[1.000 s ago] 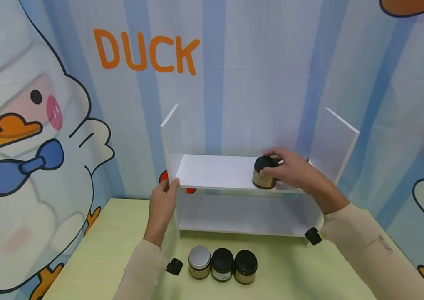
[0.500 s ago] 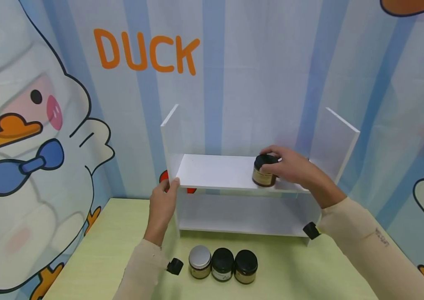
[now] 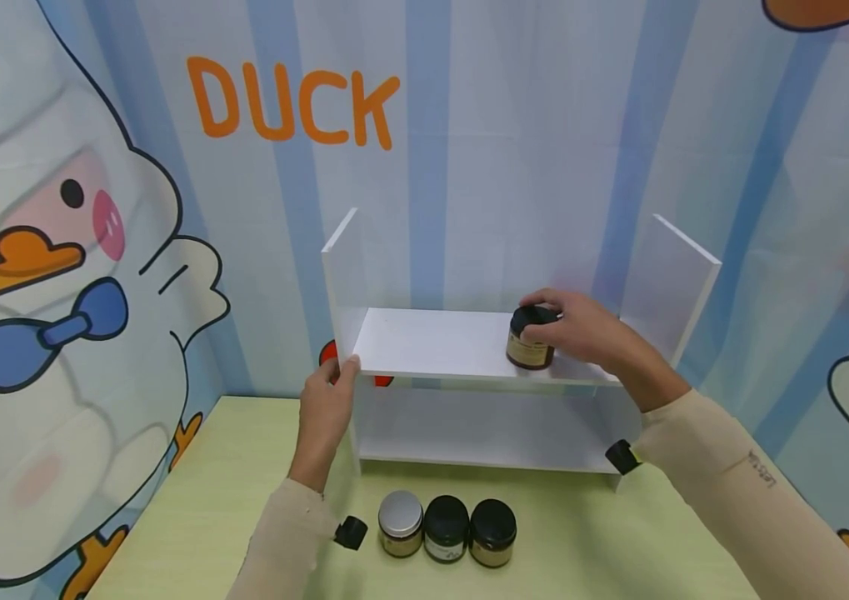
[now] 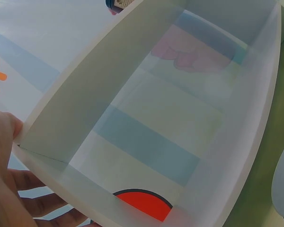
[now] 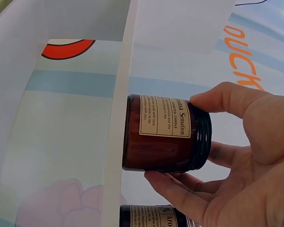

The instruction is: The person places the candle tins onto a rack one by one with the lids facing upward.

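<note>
My right hand (image 3: 581,331) grips an amber scented candle jar (image 5: 156,135) by its black lid, thumb on one side and fingers on the other. In the head view the jar stands upright on the upper board of a white shelf unit (image 3: 431,342), right of the middle. A second labelled jar (image 5: 149,215) is on the same board in the right wrist view; in the head view my right hand hides it. My left hand (image 3: 324,417) holds the unit's left side panel at upper-board height, with thumb in front and fingers behind in the left wrist view.
In front of the unit, a silver-lidded jar (image 3: 400,523) and two black-lidded jars, one in the middle (image 3: 446,533) and one at the right (image 3: 492,537), stand in a row on the pale yellow table (image 3: 244,475). A striped duck curtain (image 3: 499,150) hangs behind.
My right hand and the candle jar have shifted slightly back on the upper board, away from its front edge. My left hand has stayed on the side panel.
</note>
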The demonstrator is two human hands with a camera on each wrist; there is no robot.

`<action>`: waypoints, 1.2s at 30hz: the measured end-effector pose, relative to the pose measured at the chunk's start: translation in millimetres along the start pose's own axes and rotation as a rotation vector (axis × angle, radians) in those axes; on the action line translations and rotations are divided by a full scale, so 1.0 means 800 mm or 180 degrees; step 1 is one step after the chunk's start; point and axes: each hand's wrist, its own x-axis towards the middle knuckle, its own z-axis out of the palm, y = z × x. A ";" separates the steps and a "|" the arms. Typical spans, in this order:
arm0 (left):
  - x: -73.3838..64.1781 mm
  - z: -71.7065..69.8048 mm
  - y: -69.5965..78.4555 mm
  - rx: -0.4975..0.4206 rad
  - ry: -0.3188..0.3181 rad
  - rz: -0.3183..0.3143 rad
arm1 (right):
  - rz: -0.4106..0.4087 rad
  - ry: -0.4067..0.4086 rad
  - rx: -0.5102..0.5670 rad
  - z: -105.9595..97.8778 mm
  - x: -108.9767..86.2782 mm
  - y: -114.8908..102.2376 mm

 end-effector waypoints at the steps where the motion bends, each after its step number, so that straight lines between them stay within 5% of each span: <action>1: 0.000 0.000 0.000 0.0010 0.0002 -0.0004 | -0.0005 -0.0006 -0.0005 0.000 0.000 -0.001; 16: -0.001 0.000 -0.001 0.0059 -0.0005 -0.0027 | -0.0054 -0.0052 -0.0480 -0.006 0.014 -0.010; 36: 0.001 0.000 0.002 0.0027 0.0014 -0.0032 | 0.0114 -0.0041 -0.0535 -0.009 0.026 -0.021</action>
